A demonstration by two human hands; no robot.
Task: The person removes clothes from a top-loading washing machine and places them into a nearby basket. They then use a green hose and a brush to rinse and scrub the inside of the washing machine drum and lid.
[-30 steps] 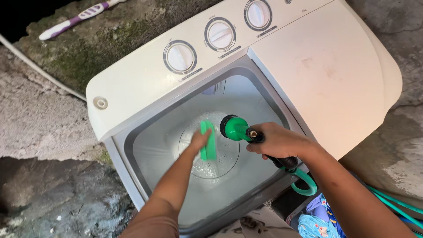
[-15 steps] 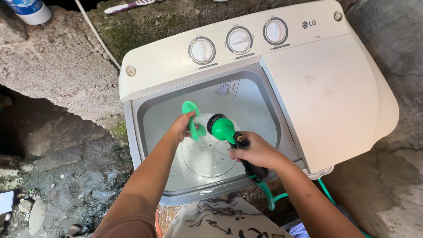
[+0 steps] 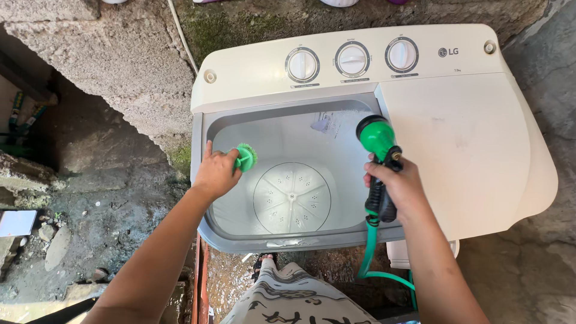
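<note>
Left hand (image 3: 215,174) closed on green scrub brush (image 3: 245,157), now shifted from mid-tub to the left inner wall of the washing machine tub (image 3: 282,135); right hand (image 3: 399,186) gripping green hose nozzle (image 3: 376,135), pulled back to the tub's right edge, beside the closed white lid (image 3: 462,144); pulsator (image 3: 292,197) now uncovered at tub bottom

Green scrub brush (image 3: 245,157) at tub wall; green hose nozzle (image 3: 376,137) upright, above tub.
</note>
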